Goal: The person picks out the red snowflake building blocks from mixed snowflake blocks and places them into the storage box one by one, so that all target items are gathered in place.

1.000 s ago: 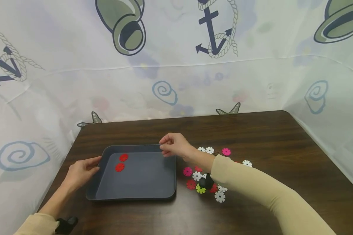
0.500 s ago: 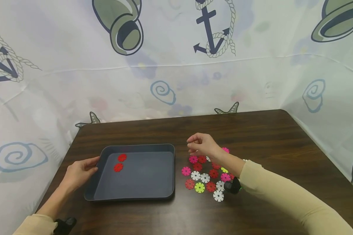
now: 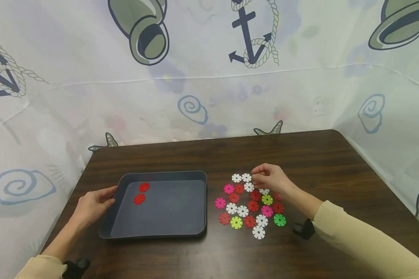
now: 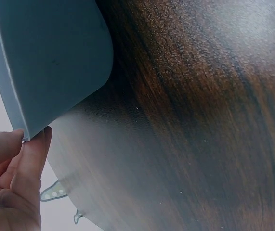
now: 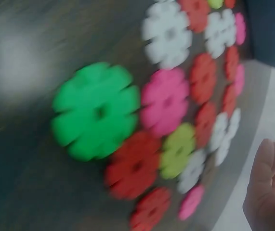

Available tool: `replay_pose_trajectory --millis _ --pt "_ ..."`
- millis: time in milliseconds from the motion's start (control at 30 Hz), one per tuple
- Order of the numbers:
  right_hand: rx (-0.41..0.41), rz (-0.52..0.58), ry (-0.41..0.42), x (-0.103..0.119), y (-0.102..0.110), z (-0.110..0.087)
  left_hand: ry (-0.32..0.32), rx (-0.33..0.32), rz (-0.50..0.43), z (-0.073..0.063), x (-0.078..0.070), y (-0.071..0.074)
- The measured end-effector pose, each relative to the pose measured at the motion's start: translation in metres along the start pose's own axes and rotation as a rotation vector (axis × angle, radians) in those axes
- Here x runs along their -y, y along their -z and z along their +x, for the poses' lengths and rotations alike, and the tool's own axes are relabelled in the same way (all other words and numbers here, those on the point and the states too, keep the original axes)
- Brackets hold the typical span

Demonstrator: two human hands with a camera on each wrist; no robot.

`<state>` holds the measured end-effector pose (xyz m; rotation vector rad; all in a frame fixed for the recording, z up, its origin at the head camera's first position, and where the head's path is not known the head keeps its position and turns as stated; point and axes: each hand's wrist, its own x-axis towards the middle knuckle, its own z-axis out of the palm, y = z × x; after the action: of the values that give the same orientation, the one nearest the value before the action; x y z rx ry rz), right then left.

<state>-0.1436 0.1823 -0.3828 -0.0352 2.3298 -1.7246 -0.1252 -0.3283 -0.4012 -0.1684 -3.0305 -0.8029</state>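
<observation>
At the left, my left hand [image 3: 93, 206] pinches the rim of a dark grey tray [image 3: 171, 215]; the left wrist view shows thumb and fingers on either side of the tray's edge [image 4: 25, 130]. Two red notched discs [image 3: 144, 187] lie in the tray's upper left part. My right hand [image 3: 272, 180] is over the far right side of a group of flat notched discs, fingers loosely bent and nothing visible in them. White discs [image 3: 246, 177] are just left of its fingertips. A green disc [image 3: 279, 220] sits at the group's near right.
Red, white, pink and yellow-green discs [image 3: 236, 223] spread over the dark wooden table [image 3: 335, 174], right of the tray. A printed white curtain [image 3: 300, 97] hangs behind the table. Black wrist cameras [image 3: 303, 229] sit on both forearms.
My right hand has moved from over the tray's right edge rightward to the discs, uncovering most of them. My left hand stays at the tray's left edge.
</observation>
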Motion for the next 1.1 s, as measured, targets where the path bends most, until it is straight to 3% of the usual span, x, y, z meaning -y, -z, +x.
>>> replay_pose_trajectory --millis 533,867,1100 --pt "-0.08 -0.156 -0.033 -0.041 0.043 -0.023 -0.005 0.001 -0.001 -0.001 -0.001 0.0" --pt "-0.101 -0.432 0.032 -0.05 0.046 -0.028 -0.013 -0.005 -0.005 -0.001 -0.001 -0.001" --pt "-0.105 -0.559 0.071 -0.055 0.045 -0.028 -0.019 -0.006 -0.002 -0.001 0.0 0.0"
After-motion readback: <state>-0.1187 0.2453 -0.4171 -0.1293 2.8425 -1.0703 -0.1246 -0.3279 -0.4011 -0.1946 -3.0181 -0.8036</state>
